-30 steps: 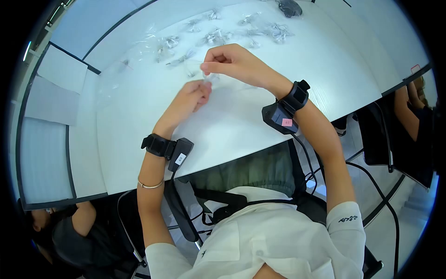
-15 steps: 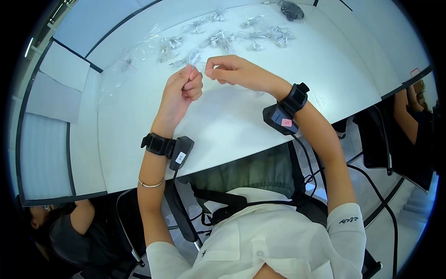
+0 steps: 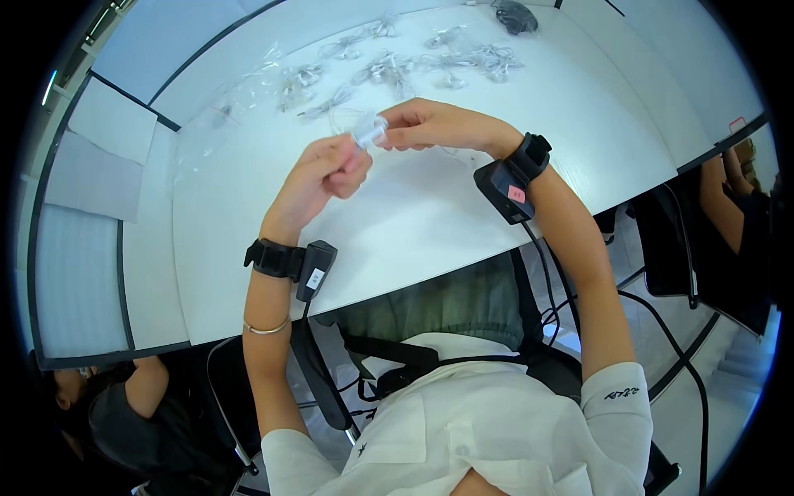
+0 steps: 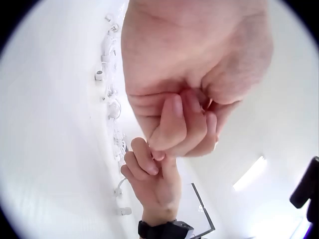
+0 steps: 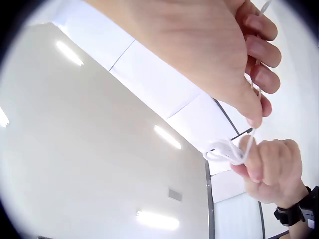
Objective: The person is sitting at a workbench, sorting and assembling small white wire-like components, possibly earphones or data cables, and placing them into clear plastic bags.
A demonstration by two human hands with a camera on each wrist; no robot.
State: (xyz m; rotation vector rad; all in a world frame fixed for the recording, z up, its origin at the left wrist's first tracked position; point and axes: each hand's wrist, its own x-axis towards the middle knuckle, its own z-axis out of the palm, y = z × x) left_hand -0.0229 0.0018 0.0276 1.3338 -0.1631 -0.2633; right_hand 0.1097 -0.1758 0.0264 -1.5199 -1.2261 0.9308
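A small coil of white cable [image 3: 370, 131] stands up from the left hand [image 3: 327, 169], pinched between its thumb and bent index finger. The right wrist view shows its loops [image 5: 227, 151] above the left fist [image 5: 274, 169]. Close beside the coil, the right hand [image 3: 451, 126] pinches a strand of the same cable [image 5: 254, 132] between thumb and index finger. More of the strand runs behind its other curled fingers. In the left wrist view the left hand [image 4: 194, 74] hides the coil, with the right hand [image 4: 154, 179] just beyond.
Several bundled white cables [image 3: 389, 68] lie across the far part of the white table [image 3: 413, 223]. Clear plastic bags [image 3: 244, 91] lie at the back left, a dark bundle [image 3: 515, 16] at the back right. Low white panels edge the table. People sit at both sides.
The right hand has dropped a little and moved right. The left hand rose, then came slightly down and right. The coil now shows clearly between the hands.
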